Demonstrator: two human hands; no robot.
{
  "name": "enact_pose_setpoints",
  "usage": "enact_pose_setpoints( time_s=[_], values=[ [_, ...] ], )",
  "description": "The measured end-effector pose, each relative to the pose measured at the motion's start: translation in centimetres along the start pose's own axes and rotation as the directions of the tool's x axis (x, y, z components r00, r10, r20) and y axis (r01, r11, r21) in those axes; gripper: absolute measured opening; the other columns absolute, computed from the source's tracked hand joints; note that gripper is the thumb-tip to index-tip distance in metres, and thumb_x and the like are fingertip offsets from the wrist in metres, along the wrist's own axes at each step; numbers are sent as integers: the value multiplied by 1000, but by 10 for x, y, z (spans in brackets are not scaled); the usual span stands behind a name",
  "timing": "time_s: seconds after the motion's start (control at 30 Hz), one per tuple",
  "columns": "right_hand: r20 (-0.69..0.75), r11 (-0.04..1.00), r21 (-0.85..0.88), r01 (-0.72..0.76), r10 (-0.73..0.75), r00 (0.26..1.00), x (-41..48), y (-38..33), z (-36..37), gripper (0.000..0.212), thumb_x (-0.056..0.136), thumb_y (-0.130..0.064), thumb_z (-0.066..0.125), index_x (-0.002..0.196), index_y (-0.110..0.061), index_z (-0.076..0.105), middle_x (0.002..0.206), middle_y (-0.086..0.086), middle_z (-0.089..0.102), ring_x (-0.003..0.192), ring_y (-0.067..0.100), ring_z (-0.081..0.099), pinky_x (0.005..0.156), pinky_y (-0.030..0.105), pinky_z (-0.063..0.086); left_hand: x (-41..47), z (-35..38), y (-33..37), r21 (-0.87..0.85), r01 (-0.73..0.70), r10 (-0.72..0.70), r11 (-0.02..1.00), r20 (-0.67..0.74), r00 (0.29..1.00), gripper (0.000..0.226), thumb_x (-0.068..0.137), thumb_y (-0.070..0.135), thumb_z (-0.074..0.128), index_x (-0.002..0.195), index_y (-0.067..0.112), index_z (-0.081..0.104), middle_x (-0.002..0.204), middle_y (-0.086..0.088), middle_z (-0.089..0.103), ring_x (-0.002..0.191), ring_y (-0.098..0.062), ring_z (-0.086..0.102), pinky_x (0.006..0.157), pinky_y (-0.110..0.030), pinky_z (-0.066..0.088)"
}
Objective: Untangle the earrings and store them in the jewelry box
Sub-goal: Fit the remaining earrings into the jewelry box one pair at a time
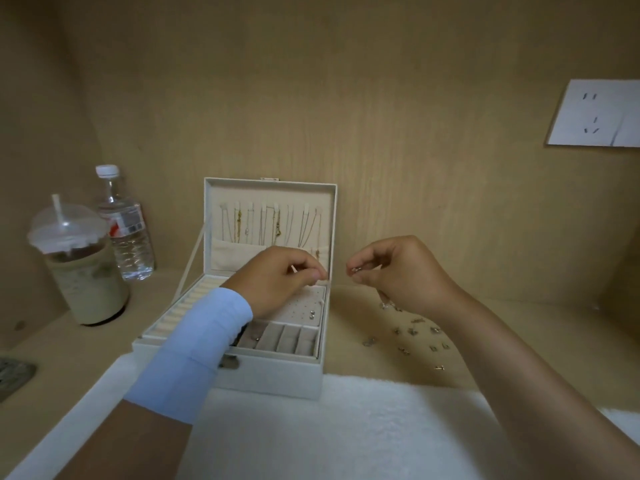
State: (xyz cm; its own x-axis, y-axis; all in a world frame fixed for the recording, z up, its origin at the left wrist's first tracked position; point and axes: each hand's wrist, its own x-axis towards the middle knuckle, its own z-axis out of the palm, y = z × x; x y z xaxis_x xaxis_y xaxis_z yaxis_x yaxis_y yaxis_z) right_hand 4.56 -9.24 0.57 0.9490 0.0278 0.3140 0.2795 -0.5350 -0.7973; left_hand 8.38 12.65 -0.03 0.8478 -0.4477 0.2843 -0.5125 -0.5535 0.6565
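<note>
A cream jewelry box (277, 375) stands open at the centre, necklaces hanging inside its raised lid (270, 216). Its stud panel (304, 311) carries a few small earrings. My left hand (277, 278) hovers over the box with its fingers pinched together near the panel; what it pinches is too small to tell. My right hand (398, 271) is raised just right of the box, thumb and forefinger closed on a small silver earring (356, 270). Several loose earrings (415, 334) lie scattered on the wooden surface under my right wrist.
An iced drink in a domed plastic cup (83, 268) and a water bottle (124, 226) stand left of the box. A white fluffy cloth (346, 431) covers the near edge. A white wall socket (599, 116) sits on the back panel at right.
</note>
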Motion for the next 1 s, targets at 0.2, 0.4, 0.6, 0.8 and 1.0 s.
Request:
enact_pose_setpoints(
  time_s=[0.2,0.4,0.6,0.8,1.0],
  values=[
    [32,995,-39,88,-86,996,30,-22,36,17,87,-4,75,96,-17,81,85,-9,74,51,-13,56,54,3,40,14,-29,-22,-44,46,-46,998,9,999,9,91,26,68,92,26,77,80,14,72,65,6,61,71,-22,50],
    [-27,976,-154,154,-160,987,62,-25,72,20,83,-11,79,98,-25,79,78,-11,72,62,-10,62,60,5,44,24,-46,-42,-147,66,-75,987,-52,996,5,88,25,72,87,25,76,85,2,76,79,-25,67,83,-39,57],
    [-112,959,-192,209,-233,966,75,-25,94,8,78,-19,83,77,-24,78,72,-14,70,67,-6,63,60,8,45,27,-52,-58,-198,102,-129,975,-125,984,5,85,24,75,89,22,77,87,0,76,84,-13,69,80,-27,55],
    [-88,975,-66,212,-218,972,75,-18,102,8,81,-13,81,85,-20,82,81,-9,75,54,-13,56,56,5,41,25,-52,-65,-200,155,-172,968,-71,983,7,87,26,72,90,20,76,86,-6,76,68,-13,61,73,-31,56],
    [-64,972,116,203,-197,978,74,-14,102,15,78,-15,85,91,-20,82,84,-9,77,78,-2,70,75,13,52,19,-54,-62,-226,137,-162,964,-98,982,9,91,23,67,92,20,76,82,4,75,60,-6,56,66,-19,53]
  ],
)
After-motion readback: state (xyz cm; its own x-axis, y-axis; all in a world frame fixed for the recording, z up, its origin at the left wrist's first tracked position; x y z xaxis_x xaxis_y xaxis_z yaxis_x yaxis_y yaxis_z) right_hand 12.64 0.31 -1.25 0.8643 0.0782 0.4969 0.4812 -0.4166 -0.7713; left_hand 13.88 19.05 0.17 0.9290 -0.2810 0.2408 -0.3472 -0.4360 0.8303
